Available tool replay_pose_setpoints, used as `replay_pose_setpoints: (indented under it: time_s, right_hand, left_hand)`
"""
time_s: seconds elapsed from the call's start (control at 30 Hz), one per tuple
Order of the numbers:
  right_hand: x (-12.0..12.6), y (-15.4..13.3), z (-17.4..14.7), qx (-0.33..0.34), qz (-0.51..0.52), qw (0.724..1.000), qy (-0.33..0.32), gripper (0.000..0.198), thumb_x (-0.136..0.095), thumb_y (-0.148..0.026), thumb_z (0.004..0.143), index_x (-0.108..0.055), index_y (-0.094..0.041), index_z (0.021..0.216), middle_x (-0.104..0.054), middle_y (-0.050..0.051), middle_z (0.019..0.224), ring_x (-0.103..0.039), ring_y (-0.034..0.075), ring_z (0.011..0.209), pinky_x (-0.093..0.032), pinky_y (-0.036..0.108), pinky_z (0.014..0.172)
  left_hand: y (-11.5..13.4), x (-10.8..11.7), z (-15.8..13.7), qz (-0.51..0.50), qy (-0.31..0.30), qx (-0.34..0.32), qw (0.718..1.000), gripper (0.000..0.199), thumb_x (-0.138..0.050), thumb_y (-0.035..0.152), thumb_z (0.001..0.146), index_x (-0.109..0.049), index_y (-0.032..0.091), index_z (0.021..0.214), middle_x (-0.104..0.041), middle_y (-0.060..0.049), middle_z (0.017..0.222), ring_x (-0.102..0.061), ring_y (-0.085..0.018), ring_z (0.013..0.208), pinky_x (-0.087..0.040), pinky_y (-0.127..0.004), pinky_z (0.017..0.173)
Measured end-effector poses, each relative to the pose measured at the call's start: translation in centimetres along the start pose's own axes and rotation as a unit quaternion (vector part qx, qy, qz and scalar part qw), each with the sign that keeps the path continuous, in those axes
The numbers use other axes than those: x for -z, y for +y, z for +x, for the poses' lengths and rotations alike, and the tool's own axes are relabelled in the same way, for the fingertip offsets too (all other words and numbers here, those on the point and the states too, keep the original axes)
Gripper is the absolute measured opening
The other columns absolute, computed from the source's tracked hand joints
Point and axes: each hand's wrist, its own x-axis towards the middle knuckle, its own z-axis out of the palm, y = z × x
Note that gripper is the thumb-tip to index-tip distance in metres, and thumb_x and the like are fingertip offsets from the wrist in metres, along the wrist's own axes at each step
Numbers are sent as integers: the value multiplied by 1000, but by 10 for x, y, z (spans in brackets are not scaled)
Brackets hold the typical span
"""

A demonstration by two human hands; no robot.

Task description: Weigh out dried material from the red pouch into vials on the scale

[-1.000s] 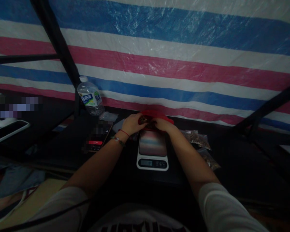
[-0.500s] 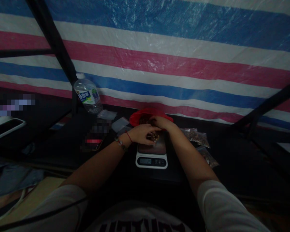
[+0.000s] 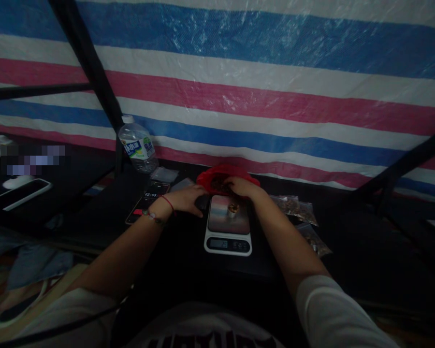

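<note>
A white digital kitchen scale [image 3: 227,245] with a shiny plate lies in front of me, its display lit. A small heap of brownish-gold pieces [image 3: 232,210] sits on the plate, too small to name. My left hand [image 3: 188,199] is left of the scale, empty, fingers apart, beside the clear plastic bags. My right hand [image 3: 242,186] reaches into an open red plastic bag [image 3: 207,179] behind the scale. Its fingers curl down among dark brown bits [image 3: 219,182] there; the fingertips and what they hold are hidden.
Filled zip bags [image 3: 304,212] lie right of the scale. A phone [image 3: 145,203] showing a timer lies left, near flat clear bags [image 3: 164,174] and a large water bottle [image 3: 137,147]. Another phone [image 3: 25,192] is further left. Black frame bars [image 3: 90,67] stand before a striped tarp [image 3: 275,101].
My left hand has moved left off the scale plate, its fingers opening, and the small heap on the plate is uncovered. The right hand stays in the red bag. The view has shifted slightly.
</note>
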Motion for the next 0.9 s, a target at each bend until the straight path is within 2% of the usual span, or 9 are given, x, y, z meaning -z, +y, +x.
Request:
replay_pose_setpoints:
  time_s: [0.1, 0.23, 0.4, 0.53, 0.63, 0.77, 0.9]
  right_hand:
    - [-3, 1, 3, 18, -5, 1000, -11, 42, -44, -4, 84, -66, -17, 117, -64, 8, 125, -60, 19, 113, -42, 28, 101]
    - [0, 1, 4, 24, 3, 1000, 18, 41, -44, -3, 82, -68, -17, 113, -66, 8, 122, -60, 18, 111, -41, 27, 100]
    - [9, -8, -1, 58, 68, 995, 33, 31, -48, -5, 79, -69, -15, 99, -70, 6, 105, -63, 16, 93, -45, 26, 89]
    - [11, -14, -1, 132, 192, 964, 125, 27, -47, -14, 83, -63, -14, 105, -66, 6, 105, -60, 15, 95, -45, 27, 90]
    - [11, -18, 0, 149, 236, 945, 173, 27, -44, -21, 86, -60, -17, 108, -63, 5, 107, -58, 16, 98, -45, 28, 89]
    - [11, -22, -2, 135, 227, 958, 115, 23, -45, -28, 87, -63, -14, 88, -64, 3, 88, -57, 15, 82, -45, 25, 76]
    - [9, -26, -4, 123, 225, 963, 80, 16, -51, -20, 80, -64, -13, 75, -62, 0, 72, -55, 13, 69, -42, 22, 66]
  left_hand:
    - [-5, -11, 0, 39, -26, 15, 999, 82, -83, 38, 55, -53, 24, 130, -54, -9, 138, -49, -28, 126, -36, -39, 107]
    - [-1, -6, -2, 26, -1, 13, 1000, 64, -78, 38, 65, -59, 23, 124, -62, -7, 127, -55, -26, 118, -39, -37, 104]
    - [13, 8, 10, -12, 156, 24, 987, 68, -71, 48, 72, -52, 18, 131, -59, -11, 126, -55, -24, 115, -43, -36, 100]
    - [18, 11, 37, 43, 253, 78, 963, 65, -72, 46, 70, -55, 16, 126, -60, -11, 118, -54, -27, 112, -43, -40, 99]
    - [19, 6, 54, 74, 286, 90, 951, 60, -71, 45, 71, -57, 15, 121, -61, -12, 116, -55, -29, 111, -42, -42, 99]
    - [24, -8, 62, 72, 279, 72, 955, 58, -66, 45, 76, -55, 14, 123, -61, -13, 116, -55, -28, 111, -41, -41, 100]
    - [29, -19, 59, 72, 282, 62, 955, 61, -65, 42, 77, -51, 14, 129, -59, -13, 120, -53, -28, 113, -40, -41, 101]
